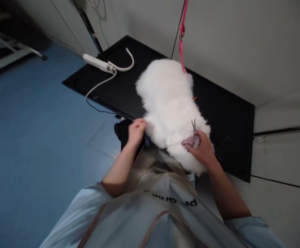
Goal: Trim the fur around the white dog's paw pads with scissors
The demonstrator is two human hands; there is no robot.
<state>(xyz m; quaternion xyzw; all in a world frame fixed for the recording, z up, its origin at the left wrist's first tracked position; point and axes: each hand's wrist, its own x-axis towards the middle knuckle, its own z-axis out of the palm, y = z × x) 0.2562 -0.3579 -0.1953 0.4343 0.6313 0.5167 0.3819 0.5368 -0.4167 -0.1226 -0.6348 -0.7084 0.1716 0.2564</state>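
A fluffy white dog (167,100) stands on a black table (225,106), facing away from me, tied by a pink leash (182,44) that runs up out of view. My right hand (203,148) is closed on small metal scissors (193,128) at the dog's rear right side, where some pink skin shows. My left hand (136,131) is curled against the dog's rear left flank at the table's near edge, with a dark object partly hidden under its fingers.
A white handheld tool (98,63) with a cord lies on the table's far left corner. Grey walls close in behind and to the right. Blue floor (36,137) spreads to the left. My pale blue apron fills the bottom.
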